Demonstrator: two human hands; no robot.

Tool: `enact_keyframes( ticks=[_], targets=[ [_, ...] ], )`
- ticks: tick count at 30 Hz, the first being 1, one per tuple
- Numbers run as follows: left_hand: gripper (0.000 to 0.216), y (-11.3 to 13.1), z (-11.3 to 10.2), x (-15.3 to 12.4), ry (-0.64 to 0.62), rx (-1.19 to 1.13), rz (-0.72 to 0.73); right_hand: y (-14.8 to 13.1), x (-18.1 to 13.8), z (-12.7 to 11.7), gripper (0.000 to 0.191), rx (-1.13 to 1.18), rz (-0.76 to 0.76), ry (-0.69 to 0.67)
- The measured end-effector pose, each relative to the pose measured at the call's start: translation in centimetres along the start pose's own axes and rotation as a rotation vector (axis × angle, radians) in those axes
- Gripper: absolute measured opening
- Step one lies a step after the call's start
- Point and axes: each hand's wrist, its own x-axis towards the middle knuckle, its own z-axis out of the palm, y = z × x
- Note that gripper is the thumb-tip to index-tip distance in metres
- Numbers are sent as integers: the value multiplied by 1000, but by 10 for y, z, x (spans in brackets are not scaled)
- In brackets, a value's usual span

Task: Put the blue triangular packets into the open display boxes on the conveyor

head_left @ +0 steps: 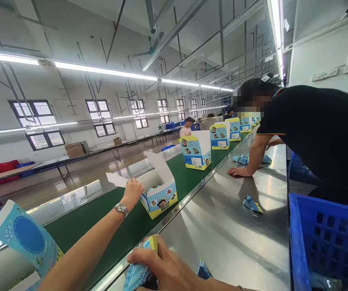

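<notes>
Fingers point(135, 186) of the left hand point(131, 193) were curled nearly shut on a white card point(116, 180), whose long axis pointed toward 9 o'clock, just beside an open printed box point(158, 200) on the green conveyor belt point(71, 234). Fingers point(152, 256) of the right hand point(164, 264) wrapped a blue foil packet point(140, 268) at 6 o'clock, its long axis tilted toward 1 o'clock, over the belt's metal edge point(125, 258). Another packet point(203, 270) lay just beside that hand on the steel table point(222, 238), with open steel beyond it. More boxes point(195, 150) stood along the belt toward 1 o'clock. A co-worker's hand point(239, 171) rested flat on the table at 2 o'clock. A blue plastic crate point(325, 242) sat at 4 o'clock.
</notes>
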Motion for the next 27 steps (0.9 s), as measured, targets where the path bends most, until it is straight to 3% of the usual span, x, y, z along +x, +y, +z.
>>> enact_keyframes(
  ticks=[5,10,14,17,20,27],
  targets=[
    [40,-3,53,-58,11,13,-170,-12,5,-6,59,-58,-53,1],
    [39,27,113,-102,55,-90,-361,-16,1,-9,22,-286,-313,33],
    [35,50,139,-115,109,-228,-431,-19,-3,-12,24,-301,-295,80],
    [41,51,137,-121,148,-324,-444,-22,-4,-18,23,-256,-301,81],
    [42,40,121,-128,175,-406,-459,-30,-3,-28,20,-225,-220,27],
    [44,13,49,-156,303,-707,-483,-32,-1,-47,18,-207,-153,91]
  ],
)
